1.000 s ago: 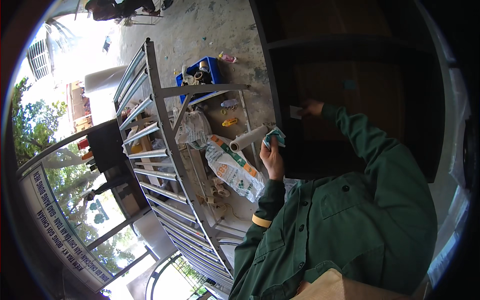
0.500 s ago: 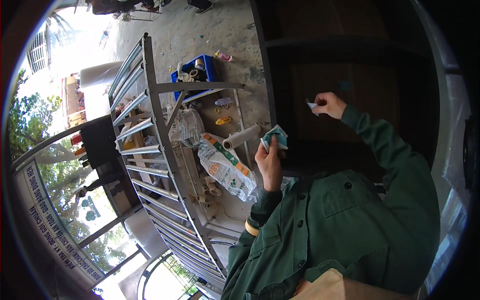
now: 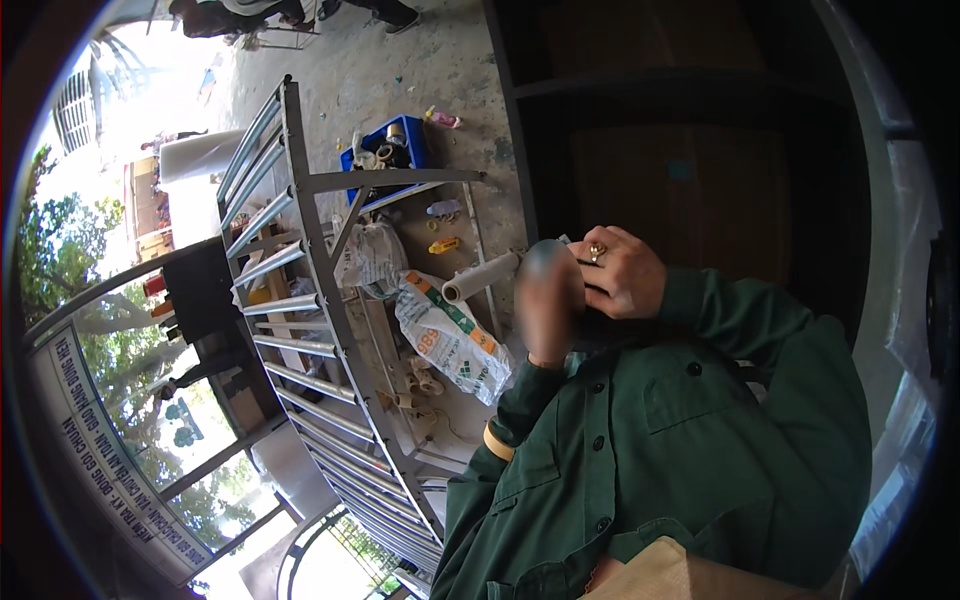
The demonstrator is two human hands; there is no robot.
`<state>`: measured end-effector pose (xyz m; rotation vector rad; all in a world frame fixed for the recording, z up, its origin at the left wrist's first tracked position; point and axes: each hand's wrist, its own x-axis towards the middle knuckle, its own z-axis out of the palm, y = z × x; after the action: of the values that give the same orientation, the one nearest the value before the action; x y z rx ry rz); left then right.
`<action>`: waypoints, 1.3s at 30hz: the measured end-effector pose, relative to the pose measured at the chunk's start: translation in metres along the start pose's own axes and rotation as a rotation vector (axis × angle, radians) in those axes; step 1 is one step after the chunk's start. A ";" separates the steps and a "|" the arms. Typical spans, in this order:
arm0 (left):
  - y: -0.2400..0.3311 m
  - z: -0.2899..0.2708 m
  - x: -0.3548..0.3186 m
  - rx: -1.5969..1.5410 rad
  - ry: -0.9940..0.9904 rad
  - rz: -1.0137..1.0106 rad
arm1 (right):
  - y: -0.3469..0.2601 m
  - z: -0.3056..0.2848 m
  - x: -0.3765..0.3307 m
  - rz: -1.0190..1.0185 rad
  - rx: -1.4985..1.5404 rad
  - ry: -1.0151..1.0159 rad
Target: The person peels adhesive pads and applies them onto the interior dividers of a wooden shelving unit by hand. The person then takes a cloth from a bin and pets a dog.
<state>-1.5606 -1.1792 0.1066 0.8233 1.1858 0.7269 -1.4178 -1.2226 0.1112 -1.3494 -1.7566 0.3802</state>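
Both hands now meet at chest height; right hand (image 3: 620, 272), ringed, has come in from two o'clock and curls against the blurred left hand (image 3: 548, 300); grip contents cannot be told; white roll (image 3: 480, 277) lies at nine o'clock, printed sack (image 3: 450, 338) below.

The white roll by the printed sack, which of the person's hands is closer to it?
Left. The left hand is raised just right of the white roll. The right hand, wearing a ring, is farther right, against the left hand.
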 end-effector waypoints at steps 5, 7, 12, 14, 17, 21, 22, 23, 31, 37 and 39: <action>0.000 -0.015 -0.006 0.284 0.119 0.131 | 0.049 0.017 -0.025 0.307 0.678 -0.010; -0.006 -0.030 -0.004 0.485 0.128 0.295 | 0.097 0.029 -0.042 0.739 0.581 0.005; -0.024 -0.047 -0.013 0.825 -0.025 0.555 | 0.306 0.101 -0.170 1.166 -0.064 0.116; -0.032 -0.040 -0.015 0.877 -0.154 0.611 | 0.379 0.085 -0.238 1.250 0.176 0.339; -0.032 -0.041 -0.013 0.902 -0.098 0.601 | 0.395 0.094 -0.243 1.285 0.473 0.509; -0.036 -0.052 -0.014 0.939 -0.026 0.654 | 0.376 0.111 -0.212 1.231 0.409 0.400; -0.036 -0.052 -0.013 0.904 -0.031 0.626 | 0.379 0.114 -0.219 1.213 0.358 0.391; -0.035 -0.051 -0.011 0.916 -0.037 0.637 | 0.384 0.116 -0.227 1.194 0.311 0.384; -0.031 -0.042 -0.014 0.858 -0.127 0.527 | 0.437 0.151 -0.274 1.132 0.152 0.345; -0.022 -0.048 -0.023 0.844 -0.072 0.509 | 0.467 0.185 -0.270 1.011 -0.007 0.261; -0.023 -0.047 -0.021 0.824 -0.108 0.523 | 0.469 0.173 -0.295 0.946 -0.203 0.292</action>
<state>-1.6093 -1.2011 0.0898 1.8843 1.1788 0.5821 -1.2442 -1.2705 -0.4410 -2.2130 -0.8413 0.4789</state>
